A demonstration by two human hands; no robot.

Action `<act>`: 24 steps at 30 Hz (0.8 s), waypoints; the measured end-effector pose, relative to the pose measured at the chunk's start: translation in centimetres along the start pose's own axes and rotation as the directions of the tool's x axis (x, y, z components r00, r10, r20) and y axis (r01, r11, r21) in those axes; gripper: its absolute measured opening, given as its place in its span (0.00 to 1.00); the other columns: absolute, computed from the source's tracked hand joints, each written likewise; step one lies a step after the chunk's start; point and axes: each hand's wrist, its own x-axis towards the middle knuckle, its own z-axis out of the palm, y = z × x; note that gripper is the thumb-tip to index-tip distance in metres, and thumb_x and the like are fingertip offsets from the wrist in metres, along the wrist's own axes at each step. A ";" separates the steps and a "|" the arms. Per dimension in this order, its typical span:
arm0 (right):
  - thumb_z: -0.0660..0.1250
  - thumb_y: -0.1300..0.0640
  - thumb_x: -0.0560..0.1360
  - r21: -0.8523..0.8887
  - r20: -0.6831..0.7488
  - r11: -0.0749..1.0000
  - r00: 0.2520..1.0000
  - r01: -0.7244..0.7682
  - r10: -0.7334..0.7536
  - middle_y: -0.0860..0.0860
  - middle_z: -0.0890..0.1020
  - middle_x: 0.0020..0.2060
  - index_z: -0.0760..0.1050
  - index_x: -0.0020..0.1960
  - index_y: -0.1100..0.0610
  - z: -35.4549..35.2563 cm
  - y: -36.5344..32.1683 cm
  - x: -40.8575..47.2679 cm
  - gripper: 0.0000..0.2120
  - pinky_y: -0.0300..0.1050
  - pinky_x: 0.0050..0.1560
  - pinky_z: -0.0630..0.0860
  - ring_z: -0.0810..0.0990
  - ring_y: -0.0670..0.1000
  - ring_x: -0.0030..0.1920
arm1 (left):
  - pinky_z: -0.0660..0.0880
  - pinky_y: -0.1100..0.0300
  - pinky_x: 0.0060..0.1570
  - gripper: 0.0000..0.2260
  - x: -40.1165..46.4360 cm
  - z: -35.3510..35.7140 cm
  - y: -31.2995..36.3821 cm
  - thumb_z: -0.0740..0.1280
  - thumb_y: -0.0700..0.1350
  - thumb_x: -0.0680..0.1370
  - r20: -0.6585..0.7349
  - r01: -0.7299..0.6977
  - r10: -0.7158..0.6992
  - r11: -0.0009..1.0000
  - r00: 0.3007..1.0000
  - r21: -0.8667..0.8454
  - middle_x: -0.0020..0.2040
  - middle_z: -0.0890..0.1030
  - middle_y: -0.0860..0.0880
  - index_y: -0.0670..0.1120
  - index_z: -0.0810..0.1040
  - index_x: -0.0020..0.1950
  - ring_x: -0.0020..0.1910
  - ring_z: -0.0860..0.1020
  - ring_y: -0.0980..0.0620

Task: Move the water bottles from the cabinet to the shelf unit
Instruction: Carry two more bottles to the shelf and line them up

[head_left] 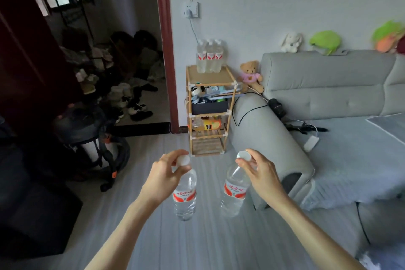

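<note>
My left hand (163,173) grips a clear water bottle (185,197) by its white cap, and the bottle hangs upright above the floor. My right hand (258,171) holds a second water bottle (235,193) the same way, by the neck and cap. Both bottles carry red and white labels. Ahead stands a wooden shelf unit (233,83) against the wall, between the doorway and the sofa. Three more water bottles (209,56) stand together at the back left of its top shelf. The cabinet is not in view.
A grey sofa (328,116) fills the right side, its armrest close to the shelf unit, with cables and a charger on it. A teddy bear (252,75) sits beside the shelf top. A dark vacuum-like machine (92,133) stands left. Shoes clutter the doorway floor.
</note>
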 end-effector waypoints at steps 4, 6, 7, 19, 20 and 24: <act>0.66 0.53 0.74 0.004 0.027 1.000 0.999 -0.025 0.025 0.49 0.79 0.47 0.73 0.56 0.57 0.4 2.1 7.8 0.13 0.32 0.45 0.72 0.78 0.49 0.49 | 0.69 0.61 0.48 0.13 7.7 1.7 -1.3 0.67 0.44 0.75 0.005 0.022 -0.022 1.000 1.000 -0.013 0.51 0.77 0.49 0.47 0.74 0.59 0.50 0.75 0.52; 0.65 0.52 0.74 -0.006 0.068 1.000 0.997 -0.025 0.025 0.50 0.79 0.48 0.73 0.57 0.57 0.6 3.2 12.0 0.14 0.38 0.49 0.73 0.78 0.49 0.50 | 0.70 0.60 0.48 0.13 11.8 2.8 -1.7 0.67 0.44 0.74 0.008 0.032 -0.031 0.999 0.999 -0.014 0.51 0.78 0.50 0.48 0.74 0.58 0.49 0.75 0.52; 0.65 0.52 0.74 -0.003 0.088 1.000 0.996 -0.022 0.022 0.50 0.79 0.48 0.73 0.56 0.56 0.6 3.7 14.1 0.13 0.39 0.49 0.74 0.78 0.49 0.50 | 0.70 0.61 0.47 0.12 13.8 3.3 -1.9 0.67 0.45 0.74 0.006 0.040 -0.040 0.999 0.999 -0.012 0.50 0.78 0.49 0.48 0.75 0.58 0.49 0.75 0.52; 0.66 0.52 0.74 0.005 0.202 0.996 0.975 0.089 -0.089 0.50 0.80 0.48 0.74 0.56 0.57 0.5 7.0 38.2 0.14 0.46 0.53 0.76 0.79 0.50 0.50 | 0.75 0.53 0.53 0.13 35.4 5.1 -1.8 0.68 0.44 0.74 -0.092 0.117 -0.121 0.992 0.988 -0.045 0.51 0.80 0.48 0.50 0.75 0.58 0.51 0.78 0.51; 0.66 0.52 0.74 0.011 0.203 0.997 0.976 0.079 -0.080 0.50 0.81 0.47 0.74 0.56 0.57 0.6 7.5 39.8 0.14 0.46 0.52 0.76 0.79 0.50 0.50 | 0.75 0.53 0.53 0.13 36.9 5.4 -2.1 0.68 0.44 0.74 -0.090 0.120 -0.124 0.992 0.988 -0.042 0.51 0.80 0.48 0.50 0.75 0.58 0.51 0.78 0.51; 0.66 0.51 0.74 0.051 0.204 0.998 0.978 0.034 -0.044 0.50 0.81 0.46 0.75 0.55 0.55 1.9 9.1 46.2 0.12 0.44 0.52 0.76 0.80 0.49 0.50 | 0.76 0.53 0.52 0.13 43.5 6.5 -3.6 0.69 0.44 0.73 -0.071 0.137 -0.140 0.989 0.988 -0.049 0.50 0.80 0.48 0.50 0.76 0.57 0.50 0.78 0.51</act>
